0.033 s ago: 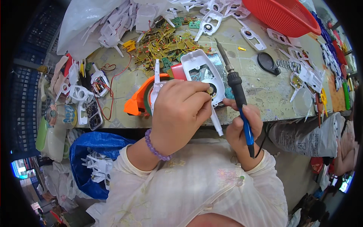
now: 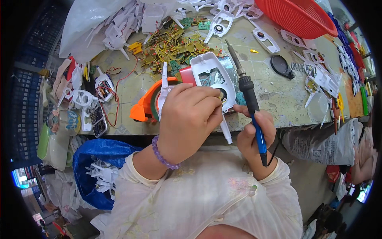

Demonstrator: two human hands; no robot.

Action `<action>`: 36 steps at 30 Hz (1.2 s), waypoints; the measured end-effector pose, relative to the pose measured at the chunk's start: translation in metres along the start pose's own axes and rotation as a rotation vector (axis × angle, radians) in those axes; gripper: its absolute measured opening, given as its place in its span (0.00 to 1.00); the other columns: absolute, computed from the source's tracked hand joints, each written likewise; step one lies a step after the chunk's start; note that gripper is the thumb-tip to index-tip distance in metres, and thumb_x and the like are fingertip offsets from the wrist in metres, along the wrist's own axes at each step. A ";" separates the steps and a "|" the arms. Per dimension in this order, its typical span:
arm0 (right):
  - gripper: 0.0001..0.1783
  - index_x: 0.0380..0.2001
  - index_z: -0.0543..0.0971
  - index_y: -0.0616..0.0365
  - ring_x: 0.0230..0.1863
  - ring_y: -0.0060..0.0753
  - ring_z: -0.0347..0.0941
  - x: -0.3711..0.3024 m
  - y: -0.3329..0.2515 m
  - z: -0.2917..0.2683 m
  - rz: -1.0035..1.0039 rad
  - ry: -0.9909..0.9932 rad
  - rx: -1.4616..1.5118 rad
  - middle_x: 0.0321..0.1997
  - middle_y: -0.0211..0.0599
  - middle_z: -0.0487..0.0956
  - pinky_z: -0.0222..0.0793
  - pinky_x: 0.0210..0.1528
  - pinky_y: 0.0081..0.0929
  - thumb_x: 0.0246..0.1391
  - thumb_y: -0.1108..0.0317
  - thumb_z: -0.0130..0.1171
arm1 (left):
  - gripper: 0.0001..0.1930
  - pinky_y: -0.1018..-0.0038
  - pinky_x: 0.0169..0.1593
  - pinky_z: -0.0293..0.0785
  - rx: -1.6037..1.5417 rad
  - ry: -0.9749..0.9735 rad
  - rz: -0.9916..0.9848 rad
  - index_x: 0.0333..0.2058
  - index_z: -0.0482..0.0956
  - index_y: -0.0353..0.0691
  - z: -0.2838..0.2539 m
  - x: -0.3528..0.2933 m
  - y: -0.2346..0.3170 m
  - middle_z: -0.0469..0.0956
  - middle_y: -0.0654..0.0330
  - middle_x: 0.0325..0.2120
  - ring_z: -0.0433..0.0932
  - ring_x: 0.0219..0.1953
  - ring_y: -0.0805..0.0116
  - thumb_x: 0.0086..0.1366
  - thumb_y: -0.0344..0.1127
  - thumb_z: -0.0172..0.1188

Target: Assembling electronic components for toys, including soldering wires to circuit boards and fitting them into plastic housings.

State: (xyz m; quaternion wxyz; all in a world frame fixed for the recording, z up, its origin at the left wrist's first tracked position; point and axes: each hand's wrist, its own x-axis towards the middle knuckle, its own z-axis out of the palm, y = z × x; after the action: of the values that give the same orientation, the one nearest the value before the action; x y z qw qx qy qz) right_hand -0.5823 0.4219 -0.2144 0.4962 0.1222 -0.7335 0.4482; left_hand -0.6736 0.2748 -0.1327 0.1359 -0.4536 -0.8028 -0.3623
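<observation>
My left hand (image 2: 191, 115) is closed, its thumb and fingertips pressed at a round black speaker (image 2: 224, 95) set in a white plastic housing (image 2: 228, 83). Whether a small part lies between those fingertips is hidden. A thin white handle (image 2: 226, 129) sticks out of the housing toward me. My right hand (image 2: 258, 127) grips a soldering iron (image 2: 250, 95) with a blue and black handle, its metal tip pointing up and away. One fingertip of that hand reaches to the housing's lower right edge. Beside my left hand stands an orange tape dispenser (image 2: 139, 109), with another white plastic part (image 2: 164, 85) over it.
A heap of circuit boards with yellow wires (image 2: 175, 51) lies behind the housing. A red plastic basket (image 2: 298, 18) stands far right, near a black round part (image 2: 280, 66) and a coiled spring stand (image 2: 304, 69). A blue bag (image 2: 85, 159) of white parts hangs at left below the table edge.
The handle end of the white housing has shifted slightly to the left. Both hands keep nearly the same place and hold.
</observation>
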 end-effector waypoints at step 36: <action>0.09 0.30 0.74 0.60 0.13 0.29 0.60 0.083 -0.044 -0.072 -0.151 -0.453 0.035 0.14 0.29 0.65 0.53 0.15 0.28 0.46 0.68 0.59 | 0.04 0.61 0.48 0.62 0.188 -0.105 -0.024 0.21 0.77 0.40 -0.006 0.003 0.009 0.81 0.66 0.32 0.78 0.38 0.70 0.46 0.28 0.63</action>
State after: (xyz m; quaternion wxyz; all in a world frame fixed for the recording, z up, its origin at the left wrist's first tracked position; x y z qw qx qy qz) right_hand -0.5498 0.4751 -0.1141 0.3487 0.2826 -0.8069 0.3839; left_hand -0.6685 0.2748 -0.1227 0.1313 -0.4475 -0.8446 -0.2629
